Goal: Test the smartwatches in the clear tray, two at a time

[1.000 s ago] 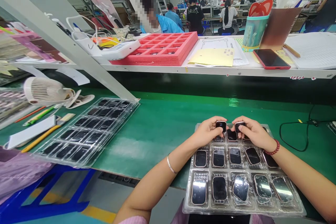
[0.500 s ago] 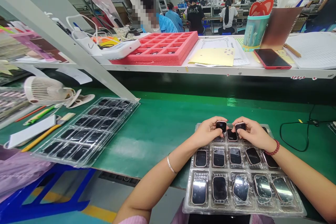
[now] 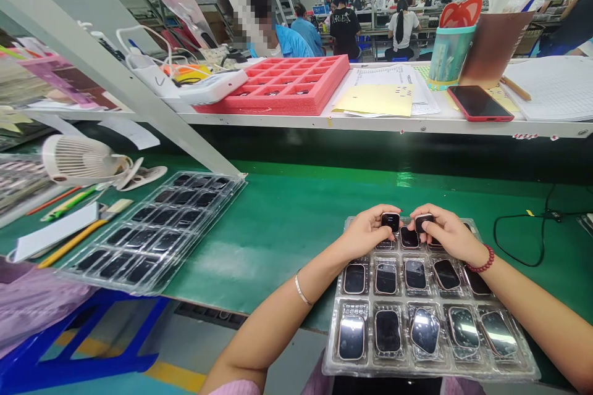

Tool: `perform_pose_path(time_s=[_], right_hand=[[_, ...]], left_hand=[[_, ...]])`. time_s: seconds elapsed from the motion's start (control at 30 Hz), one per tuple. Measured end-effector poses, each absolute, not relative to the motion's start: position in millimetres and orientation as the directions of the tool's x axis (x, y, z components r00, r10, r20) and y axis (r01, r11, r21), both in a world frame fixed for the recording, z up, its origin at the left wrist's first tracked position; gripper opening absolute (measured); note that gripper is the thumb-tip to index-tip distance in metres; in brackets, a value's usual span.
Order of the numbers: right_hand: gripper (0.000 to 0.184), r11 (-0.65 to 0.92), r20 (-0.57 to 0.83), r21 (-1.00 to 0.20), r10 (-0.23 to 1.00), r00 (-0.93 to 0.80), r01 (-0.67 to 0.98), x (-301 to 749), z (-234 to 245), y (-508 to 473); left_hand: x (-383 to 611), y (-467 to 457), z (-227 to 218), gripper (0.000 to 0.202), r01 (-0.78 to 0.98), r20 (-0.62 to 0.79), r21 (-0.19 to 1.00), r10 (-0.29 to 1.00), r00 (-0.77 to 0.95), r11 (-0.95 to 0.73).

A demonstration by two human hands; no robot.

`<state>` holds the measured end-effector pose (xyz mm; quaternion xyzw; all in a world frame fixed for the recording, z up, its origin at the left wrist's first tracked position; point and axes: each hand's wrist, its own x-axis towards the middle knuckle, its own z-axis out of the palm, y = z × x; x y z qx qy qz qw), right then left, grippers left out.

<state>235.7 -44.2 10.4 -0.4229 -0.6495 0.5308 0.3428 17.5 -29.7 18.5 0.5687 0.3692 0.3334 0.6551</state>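
A clear plastic tray lies at the near edge of the green bench, its pockets filled with several dark-screened smartwatch bodies. Over the tray's far row, my left hand pinches one small watch body between thumb and fingers. My right hand, with a red bead bracelet on its wrist, grips another watch body the same way. The two pieces are held close together, a little above the tray.
A second clear tray of dark screens lies to the left, beside a small white fan, pencils and a brush. The shelf above carries a red foam tray, papers, a red phone and a cup. Other people sit behind.
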Motion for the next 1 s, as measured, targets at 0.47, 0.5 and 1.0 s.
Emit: perform_pose_path(time_s=[0.47,0.5,1.0], right_hand=[[0.023,0.102,0.007,-0.973,0.911,-0.412,0.208,234.1,12.8,-45.1],[0.025,0.110,0.013,-0.971,0.911,-0.412,0.213,233.5,13.7,-45.5],[0.022,0.191,0.061,-0.941,0.908,-0.415,0.280,233.5,14.4,-45.6]], left_hand=[[17.2,-29.2,16.8,0.037,-0.028,-0.091,0.992,0.860,0.502,0.121],[17.0,-29.1,17.0,0.035,-0.027,-0.091,0.992,0.862,0.499,0.121],[17.4,-30.2,19.0,0.044,0.037,-0.108,0.994,0.857,0.504,0.104]])
